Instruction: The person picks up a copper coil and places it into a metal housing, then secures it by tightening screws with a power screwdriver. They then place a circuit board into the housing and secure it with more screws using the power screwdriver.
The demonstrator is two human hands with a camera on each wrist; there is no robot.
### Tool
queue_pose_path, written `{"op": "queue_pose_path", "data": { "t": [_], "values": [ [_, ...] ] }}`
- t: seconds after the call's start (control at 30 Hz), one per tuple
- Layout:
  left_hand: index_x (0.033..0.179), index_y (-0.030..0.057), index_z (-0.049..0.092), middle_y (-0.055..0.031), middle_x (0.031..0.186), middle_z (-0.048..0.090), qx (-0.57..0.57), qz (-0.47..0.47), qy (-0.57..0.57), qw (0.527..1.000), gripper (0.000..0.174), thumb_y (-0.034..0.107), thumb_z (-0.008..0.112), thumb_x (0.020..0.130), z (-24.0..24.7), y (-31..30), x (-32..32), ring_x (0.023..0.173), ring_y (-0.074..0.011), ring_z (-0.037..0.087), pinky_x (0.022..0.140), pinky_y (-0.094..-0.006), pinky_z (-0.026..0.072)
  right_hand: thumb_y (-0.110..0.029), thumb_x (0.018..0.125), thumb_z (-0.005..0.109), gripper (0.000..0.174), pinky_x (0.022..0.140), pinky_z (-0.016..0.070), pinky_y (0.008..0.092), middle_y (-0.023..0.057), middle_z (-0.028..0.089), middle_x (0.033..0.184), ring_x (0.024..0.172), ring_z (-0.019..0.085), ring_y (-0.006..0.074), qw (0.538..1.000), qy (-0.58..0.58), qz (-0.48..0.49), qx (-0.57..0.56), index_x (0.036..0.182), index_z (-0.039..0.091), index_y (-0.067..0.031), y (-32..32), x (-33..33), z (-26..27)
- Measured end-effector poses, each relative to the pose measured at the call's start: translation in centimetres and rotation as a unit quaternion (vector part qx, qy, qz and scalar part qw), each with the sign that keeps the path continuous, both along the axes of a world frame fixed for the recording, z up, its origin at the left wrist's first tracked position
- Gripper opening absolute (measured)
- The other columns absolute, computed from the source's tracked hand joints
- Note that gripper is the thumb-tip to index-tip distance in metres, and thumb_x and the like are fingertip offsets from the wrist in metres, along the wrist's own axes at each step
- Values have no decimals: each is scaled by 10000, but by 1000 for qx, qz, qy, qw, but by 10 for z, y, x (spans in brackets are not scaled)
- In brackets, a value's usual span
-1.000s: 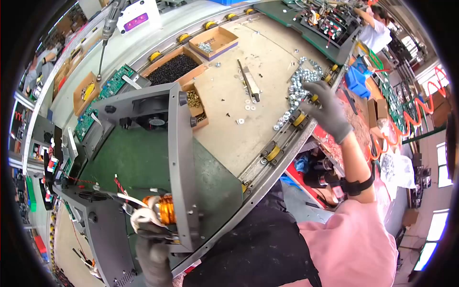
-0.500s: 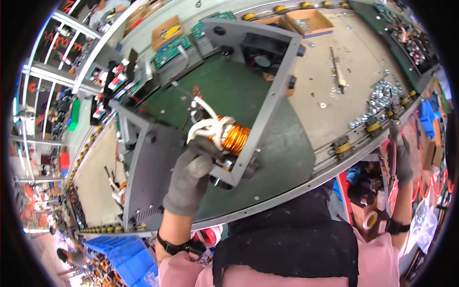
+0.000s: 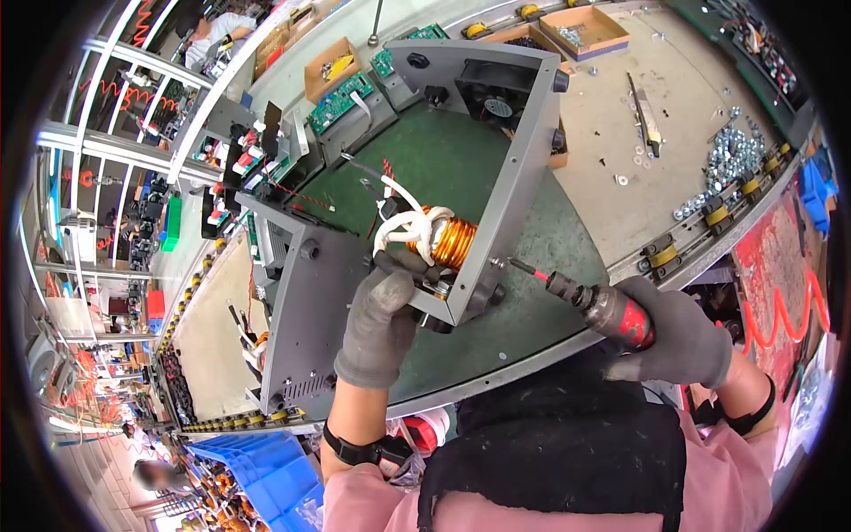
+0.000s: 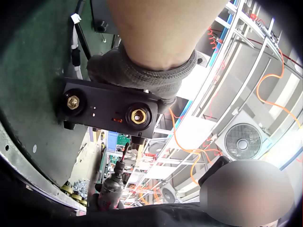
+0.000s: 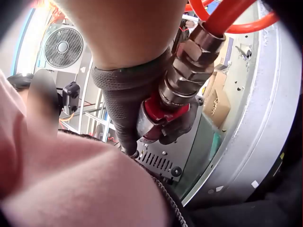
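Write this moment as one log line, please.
left hand: holds copper coil inside grey frame | right hand: grips red screwdriver, tip at frame side

Grey knit covers your left hand (image 3: 377, 324) and right hand (image 3: 687, 341). The screwdriver (image 3: 623, 321) is red, the coil (image 3: 456, 244) orange, and the bin (image 3: 257, 470) at 7 o'clock blue.
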State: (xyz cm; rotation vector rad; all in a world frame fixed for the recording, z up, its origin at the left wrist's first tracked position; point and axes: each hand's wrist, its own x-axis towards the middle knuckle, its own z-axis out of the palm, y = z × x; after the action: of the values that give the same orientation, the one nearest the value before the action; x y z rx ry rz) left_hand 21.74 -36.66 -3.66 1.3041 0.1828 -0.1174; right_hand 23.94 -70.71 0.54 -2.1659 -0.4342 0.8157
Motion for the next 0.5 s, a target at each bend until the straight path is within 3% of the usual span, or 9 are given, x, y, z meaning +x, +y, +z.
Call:
{"op": "queue_pose_path", "data": {
  "t": [0.3, 0.5],
  "values": [
    [1320, -99, 440, -200, 1106, 649, -6, -29, -2, 1000, 940, 570, 730, 726, 8, -4, 3, 906, -263, 693, 804, -345, 571, -446, 645, 839, 763, 726, 512, 427, 193, 658, 837, 816, 657, 397, 999, -35, 29, -4, 1213, 511, -55, 11, 1, 0],
    [1366, -57, 392, -177, 1114, 647, -37, -92, -6, 995, 958, 590, 718, 740, 38, -22, 9, 938, -246, 683, 847, -342, 549, -442, 727, 777, 655, 654, 497, 457, 179, 637, 753, 752, 652, 383, 989, -91, 43, -107, 1169, 491, -52, 25, -8, 14]
  ]
}}
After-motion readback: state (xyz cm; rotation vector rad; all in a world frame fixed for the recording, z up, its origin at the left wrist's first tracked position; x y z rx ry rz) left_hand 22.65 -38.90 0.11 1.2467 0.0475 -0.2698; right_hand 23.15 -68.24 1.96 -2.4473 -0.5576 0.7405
